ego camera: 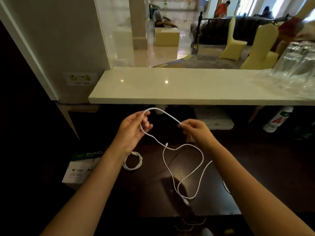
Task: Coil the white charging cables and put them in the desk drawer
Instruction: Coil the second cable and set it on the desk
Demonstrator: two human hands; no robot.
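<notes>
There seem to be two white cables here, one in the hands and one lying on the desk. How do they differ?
The held cable is mostly loose, sprawling in open bends; the coiled cable is wound into a small neat ring. The held cable is pinched by the left hand and right hand, arching between them; the coiled cable lies untouched on the dark desk. Both are thin and white.

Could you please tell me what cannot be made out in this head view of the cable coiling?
- Desk drawer: not seen anywhere; the dark desk shows only its top.
- Loose cable: its stretch inside the right hand is hidden by fingers.
- Paper box: label partly covered by the left forearm.
</notes>
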